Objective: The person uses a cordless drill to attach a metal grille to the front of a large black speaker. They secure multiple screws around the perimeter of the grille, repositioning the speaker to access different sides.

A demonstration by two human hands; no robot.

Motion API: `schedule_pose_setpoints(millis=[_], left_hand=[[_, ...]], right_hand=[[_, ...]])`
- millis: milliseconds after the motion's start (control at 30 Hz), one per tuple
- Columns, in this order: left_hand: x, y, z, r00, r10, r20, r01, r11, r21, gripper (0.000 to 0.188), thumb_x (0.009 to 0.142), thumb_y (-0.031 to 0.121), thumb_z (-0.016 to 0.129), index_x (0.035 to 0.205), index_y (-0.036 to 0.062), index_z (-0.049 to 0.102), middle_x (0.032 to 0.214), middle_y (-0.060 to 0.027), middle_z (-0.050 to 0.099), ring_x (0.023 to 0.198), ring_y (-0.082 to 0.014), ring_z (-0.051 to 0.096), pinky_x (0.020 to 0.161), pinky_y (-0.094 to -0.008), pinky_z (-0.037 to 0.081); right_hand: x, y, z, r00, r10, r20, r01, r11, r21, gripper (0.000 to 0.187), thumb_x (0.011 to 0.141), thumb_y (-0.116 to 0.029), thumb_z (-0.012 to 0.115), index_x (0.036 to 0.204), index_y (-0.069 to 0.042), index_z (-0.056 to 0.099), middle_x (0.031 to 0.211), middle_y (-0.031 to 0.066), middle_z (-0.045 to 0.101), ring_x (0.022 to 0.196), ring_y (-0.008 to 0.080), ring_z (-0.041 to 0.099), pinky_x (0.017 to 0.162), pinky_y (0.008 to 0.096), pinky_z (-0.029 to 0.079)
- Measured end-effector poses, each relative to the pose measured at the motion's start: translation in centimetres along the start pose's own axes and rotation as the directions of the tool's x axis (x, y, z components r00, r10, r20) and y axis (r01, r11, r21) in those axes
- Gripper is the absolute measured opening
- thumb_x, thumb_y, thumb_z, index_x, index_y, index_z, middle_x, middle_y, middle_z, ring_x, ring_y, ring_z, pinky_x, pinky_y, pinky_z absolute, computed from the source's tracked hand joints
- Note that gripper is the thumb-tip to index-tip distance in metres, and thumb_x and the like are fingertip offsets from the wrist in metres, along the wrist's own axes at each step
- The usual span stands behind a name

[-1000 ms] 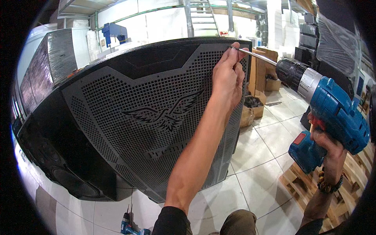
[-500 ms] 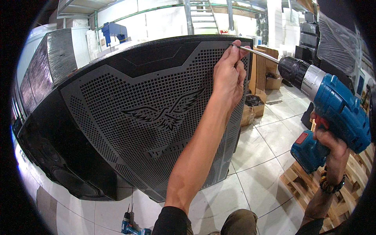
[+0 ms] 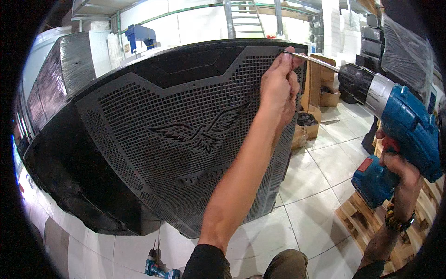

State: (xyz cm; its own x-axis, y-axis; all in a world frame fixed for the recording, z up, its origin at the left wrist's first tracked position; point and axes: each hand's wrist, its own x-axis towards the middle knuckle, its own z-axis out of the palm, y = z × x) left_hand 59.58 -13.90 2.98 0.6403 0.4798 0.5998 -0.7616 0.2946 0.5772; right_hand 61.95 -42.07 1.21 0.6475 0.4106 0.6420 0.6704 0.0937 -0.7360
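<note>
The left hand [image 3: 278,86] is at the upper right corner of the dark grille [image 3: 155,158], which covers the front of a black cabinet [image 3: 190,65]. Its fingers are pinched narrow around the tip end of a long metal bit [image 3: 323,64]; whether a small screw is between them, I cannot tell. The right hand [image 3: 403,169] holds the blue drill [image 3: 409,116] by its handle, with the fingers wrapped around it, and the bit points left to this corner. In my judgement, the step in hand is guiding the bit onto a fastening point of the grille, and the move calls for keeping the drill steady and the bit in line, with the fingertips away from the turning end. The left hand covers the exact place of contact, and its forearm crosses the grille, so part of the front is hidden. A second drill [image 3: 151,266] lies on the tiled floor [image 3: 306,179], near the lower edge of the view. A wooden pallet [image 3: 357,218] is below the right hand, and an open cardboard box [image 3: 297,137] stands beyond the cabinet's right edge. Farther back are a ladder [image 3: 246,21] and a stack of black things [image 3: 370,44], apart from the work.
</note>
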Motion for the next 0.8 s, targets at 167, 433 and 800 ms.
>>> schedule_pose_setpoints(millis=[167, 433, 800], left_hand=[[-0.5, 0.9, -1.4, 0.999, 0.008, -0.036, -0.004, 0.994, 0.113, 0.029, 0.101, 0.025, 0.043, 0.117, 0.0046, 0.057, 0.104, -0.0035, 0.063, 0.049, -0.0029, 0.032, 0.042, -0.0187, 0.028], [-0.7, 0.9, -0.9, 0.999, 0.004, -0.035, -0.001, 0.997, 0.08, 0.03, 0.101, 0.026, 0.043, 0.117, 0.0051, 0.057, 0.103, -0.0028, 0.063, 0.049, -0.0029, 0.031, 0.044, -0.0185, 0.027], [-0.2, 0.5, -1.1, 0.999, 0.023, -0.049, -0.02, 0.997, 0.074, 0.03, 0.101, 0.027, 0.043, 0.116, 0.0039, 0.055, 0.101, -0.0058, 0.063, 0.05, -0.0035, 0.034, 0.043, -0.0189, 0.03]], right_hand=[[0.6, 0.8, 0.5, 0.996, 0.038, 0.081, -0.018, 0.97, -0.241, 0.035, 0.076, -0.015, 0.054, 0.105, 0.004, 0.061, 0.101, 0.0107, 0.064, 0.08, 0.014, 0.058, 0.077, 0.0287, 0.045], [0.2, 1.2, 0.0, 0.997, -0.057, 0.043, 0.063, 0.986, -0.156, 0.038, 0.072, -0.014, 0.058, 0.105, 0.005, 0.064, 0.106, 0.0143, 0.066, 0.097, 0.0212, 0.062, 0.087, 0.0328, 0.047], [0.6, 2.2, 0.0, 0.997, -0.058, 0.058, 0.061, 0.997, -0.045, 0.039, 0.075, -0.015, 0.058, 0.109, 0.004, 0.062, 0.102, 0.011, 0.065, 0.08, 0.0153, 0.058, 0.074, 0.0285, 0.046]])
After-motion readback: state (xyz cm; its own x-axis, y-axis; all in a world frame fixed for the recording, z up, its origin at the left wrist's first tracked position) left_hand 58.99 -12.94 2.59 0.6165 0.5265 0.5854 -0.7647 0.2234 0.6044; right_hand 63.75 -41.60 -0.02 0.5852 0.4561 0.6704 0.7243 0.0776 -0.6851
